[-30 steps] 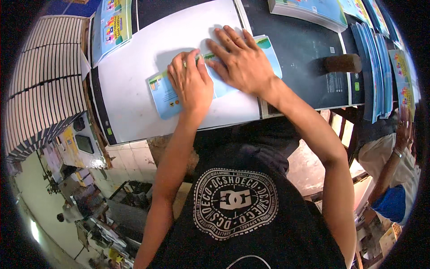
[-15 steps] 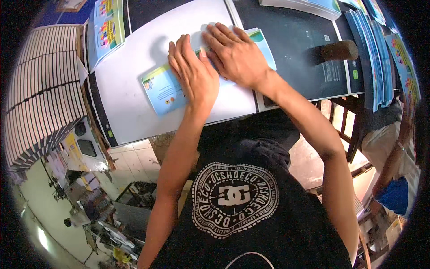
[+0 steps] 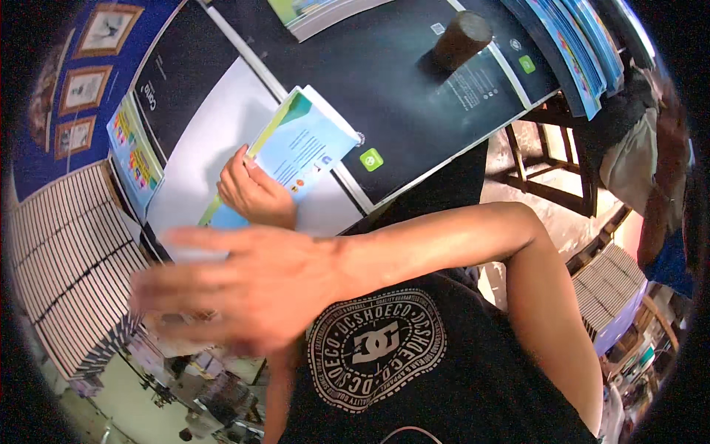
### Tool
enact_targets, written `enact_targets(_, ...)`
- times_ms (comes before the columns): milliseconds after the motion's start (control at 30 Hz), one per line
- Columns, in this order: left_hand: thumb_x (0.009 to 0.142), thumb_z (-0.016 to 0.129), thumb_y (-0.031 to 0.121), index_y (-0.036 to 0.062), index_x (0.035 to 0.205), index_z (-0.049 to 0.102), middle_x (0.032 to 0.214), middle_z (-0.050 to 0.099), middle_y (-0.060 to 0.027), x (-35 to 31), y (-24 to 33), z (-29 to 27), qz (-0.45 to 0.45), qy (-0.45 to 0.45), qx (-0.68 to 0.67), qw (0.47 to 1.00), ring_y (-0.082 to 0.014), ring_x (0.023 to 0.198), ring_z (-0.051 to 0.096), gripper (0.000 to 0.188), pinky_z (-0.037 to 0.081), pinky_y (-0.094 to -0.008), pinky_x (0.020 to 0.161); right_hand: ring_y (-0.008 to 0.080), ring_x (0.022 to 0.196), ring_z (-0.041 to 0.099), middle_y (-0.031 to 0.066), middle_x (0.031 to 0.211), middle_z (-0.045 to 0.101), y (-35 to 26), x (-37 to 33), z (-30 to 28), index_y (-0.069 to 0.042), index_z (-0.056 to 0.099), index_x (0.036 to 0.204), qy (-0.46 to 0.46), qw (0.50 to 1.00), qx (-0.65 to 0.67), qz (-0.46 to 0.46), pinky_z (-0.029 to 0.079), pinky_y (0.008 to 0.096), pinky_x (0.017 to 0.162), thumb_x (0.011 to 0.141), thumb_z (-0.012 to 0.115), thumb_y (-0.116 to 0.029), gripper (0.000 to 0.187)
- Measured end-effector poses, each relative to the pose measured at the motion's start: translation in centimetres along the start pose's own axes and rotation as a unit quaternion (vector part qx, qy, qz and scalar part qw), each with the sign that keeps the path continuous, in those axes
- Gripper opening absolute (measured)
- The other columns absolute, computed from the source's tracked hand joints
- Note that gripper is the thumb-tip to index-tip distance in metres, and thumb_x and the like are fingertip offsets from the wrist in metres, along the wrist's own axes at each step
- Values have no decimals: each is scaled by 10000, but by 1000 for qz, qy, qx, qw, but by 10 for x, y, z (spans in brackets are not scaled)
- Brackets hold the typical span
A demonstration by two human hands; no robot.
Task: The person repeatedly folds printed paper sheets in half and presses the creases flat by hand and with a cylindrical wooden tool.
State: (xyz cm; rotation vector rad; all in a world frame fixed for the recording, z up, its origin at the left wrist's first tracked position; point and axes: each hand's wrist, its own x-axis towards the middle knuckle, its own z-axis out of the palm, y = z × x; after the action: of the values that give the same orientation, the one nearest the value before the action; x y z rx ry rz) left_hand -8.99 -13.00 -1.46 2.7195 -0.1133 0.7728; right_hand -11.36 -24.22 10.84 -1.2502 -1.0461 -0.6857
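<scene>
My left hand (image 3: 255,194) grips the lower edge of a light blue and green booklet (image 3: 305,144) and lifts it at a slant off a white sheet (image 3: 196,144). My right hand (image 3: 237,285) is blurred, its fingers spread and holding nothing. It stretches leftward across my body, below the left hand and over the near edge of the worktop. My right forearm crosses in front of my black printed shirt.
A dark printed sheet (image 3: 403,81) covers the worktop, with a brown cylinder (image 3: 462,37) standing on it. Stacks of colourful booklets (image 3: 580,52) lie at the far right, and another booklet (image 3: 129,152) at the left. Striped stacks (image 3: 63,259) sit left; a wooden stool (image 3: 551,166) stands right.
Both hands were pressing the booklet flat on the white sheet. Now the left hand alone lifts it, the right hand has swung off to the left, and the view has turned.
</scene>
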Motion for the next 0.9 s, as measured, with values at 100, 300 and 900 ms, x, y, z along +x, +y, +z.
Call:
enact_targets(100, 1037, 493, 210, 46, 1206, 653, 1166, 638, -160, 1, 4, 9, 110, -11, 160, 981, -378, 1110, 583, 285, 413, -484, 979, 340, 1476, 410, 189, 1517, 526, 25, -30, -16, -6, 647, 1319, -174, 886, -399, 161, 245, 558, 1236, 887, 617, -338, 547)
enact_targets(300, 1058, 473, 232, 33, 1254, 635, 1213, 617, -182, 2, 6, 2, -6, -64, -6, 998, -378, 1150, 568, 322, 394, -502, 1017, 352, 1474, 405, 209, 1502, 536, 81, -87, -44, 20, 643, 1315, -247, 793, -514, 214, 284, 538, 1215, 924, 542, -306, 518)
enact_targets(900, 1045, 525, 186, 16, 1215, 666, 1172, 616, -214, 2, -2, -1, -40, -82, -27, 995, -395, 1132, 559, 279, 414, -508, 1006, 369, 1484, 380, 199, 1556, 470, 91, -98, -50, -41, 573, 1406, -278, 808, -437, 281, 263, 636, 1192, 999, 521, -400, 545)
